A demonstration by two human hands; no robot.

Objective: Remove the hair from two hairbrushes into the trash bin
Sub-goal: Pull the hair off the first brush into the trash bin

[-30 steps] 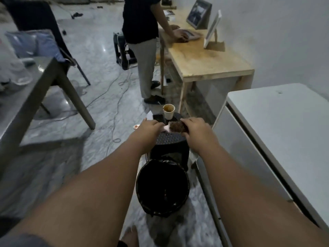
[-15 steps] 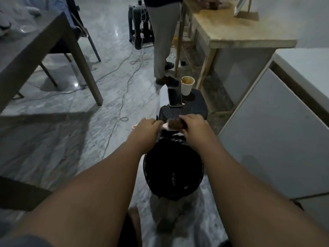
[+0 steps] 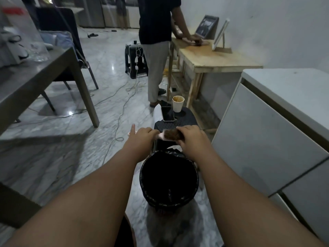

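Note:
A pink hairbrush [image 3: 170, 136] matted with brown hair is held level just beyond the far rim of the trash bin. My left hand [image 3: 142, 137] grips its handle, whose pink end [image 3: 132, 130] sticks out to the left. My right hand [image 3: 191, 138] rests on the brush head with its fingers closed on the clump of hair. The black-lined trash bin [image 3: 142, 175] stands on the floor right under my wrists, its mouth open and dark. I see only one hairbrush.
A black stool [image 3: 187, 120] behind the bin carries a phone [image 3: 167, 114] and a paper cup [image 3: 178, 103]. A white cabinet [image 3: 267, 139] runs along the right. A person [image 3: 156, 50] stands at a wooden desk [image 3: 222, 59]. A grey table [image 3: 35, 77] and cables [image 3: 117, 104] fill the left floor.
My view dipped toward the floor, then lifted again to show the room. Both hands kept their hold on the brush and drew it back from over the stool toward the bin.

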